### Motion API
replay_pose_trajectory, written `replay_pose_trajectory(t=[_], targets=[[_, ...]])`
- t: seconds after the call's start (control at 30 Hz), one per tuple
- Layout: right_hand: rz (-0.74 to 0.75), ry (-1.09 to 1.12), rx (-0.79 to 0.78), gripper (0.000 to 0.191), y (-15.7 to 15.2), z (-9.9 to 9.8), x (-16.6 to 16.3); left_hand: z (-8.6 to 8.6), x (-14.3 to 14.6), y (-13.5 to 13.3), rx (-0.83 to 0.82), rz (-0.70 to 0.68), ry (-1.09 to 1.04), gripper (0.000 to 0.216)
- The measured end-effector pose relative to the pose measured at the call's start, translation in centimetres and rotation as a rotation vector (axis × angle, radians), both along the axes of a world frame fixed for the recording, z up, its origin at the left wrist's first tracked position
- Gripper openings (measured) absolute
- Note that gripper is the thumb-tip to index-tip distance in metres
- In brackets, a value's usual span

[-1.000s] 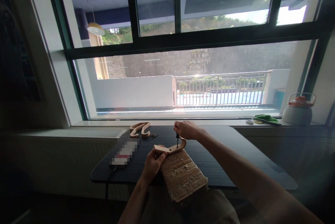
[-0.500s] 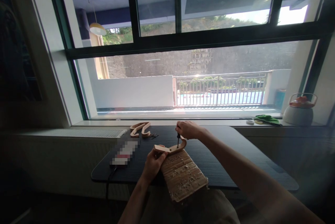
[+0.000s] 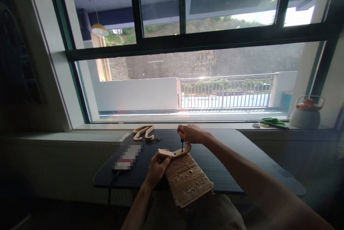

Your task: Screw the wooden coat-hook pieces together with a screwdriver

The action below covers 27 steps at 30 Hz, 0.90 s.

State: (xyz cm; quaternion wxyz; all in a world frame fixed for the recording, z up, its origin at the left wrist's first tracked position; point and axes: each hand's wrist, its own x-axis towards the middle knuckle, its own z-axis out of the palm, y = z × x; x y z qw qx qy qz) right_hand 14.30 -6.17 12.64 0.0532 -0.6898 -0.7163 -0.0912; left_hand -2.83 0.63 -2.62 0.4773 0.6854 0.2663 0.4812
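Observation:
My left hand (image 3: 156,169) is closed around the left end of a pale wooden hook-shaped piece (image 3: 176,153), thumb on top. This piece lies across the far end of a brown ridged block (image 3: 189,181) with small bumps and ragged edges, which slants over the table's near edge. In my right hand (image 3: 194,134), the fingers wrap the handle of a screwdriver (image 3: 182,146). Its shaft points straight down onto the wooden piece, close to the curved end. Whether a screw sits under the tip is too small to tell.
On the dark table (image 3: 225,162), more curved wooden pieces (image 3: 145,132) lie at the back left beside several small screws (image 3: 158,139). A blurred-out item (image 3: 128,156) with a cable is at the left. The windowsill holds green gloves (image 3: 273,122), tape rolls (image 3: 264,125) and a white kettle-like pot (image 3: 305,117).
My right hand has turned and shifted slightly left on the screwdriver handle. The left hand, wooden piece and block stay nearly where they were.

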Motion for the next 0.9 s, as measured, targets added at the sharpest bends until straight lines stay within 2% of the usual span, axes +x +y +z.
replay_pose_trajectory(t=[0.2,0.33,0.5,0.6,0.9], targets=[[-0.053,-0.006,0.027,0.039,0.1,-0.5,0.4,0.4,-0.1,-0.3,0.032,0.011,0.009,0.029],[-0.066,-0.008,0.020,0.040,-0.2,0.0,0.5,0.4,-0.2,-0.4,0.021,0.012,0.002,0.030],[0.013,0.000,-0.025,0.027,-0.7,0.7,0.7,0.3,-0.1,-0.3,0.016,0.001,0.000,0.031],[0.045,0.004,-0.009,0.027,-0.6,0.5,0.6,0.3,-0.1,-0.3,0.018,-0.010,-0.003,0.031],[-0.064,-0.002,0.028,0.038,-0.2,-0.2,0.1,0.2,-0.1,-0.2,0.010,-0.018,-0.010,0.029]])
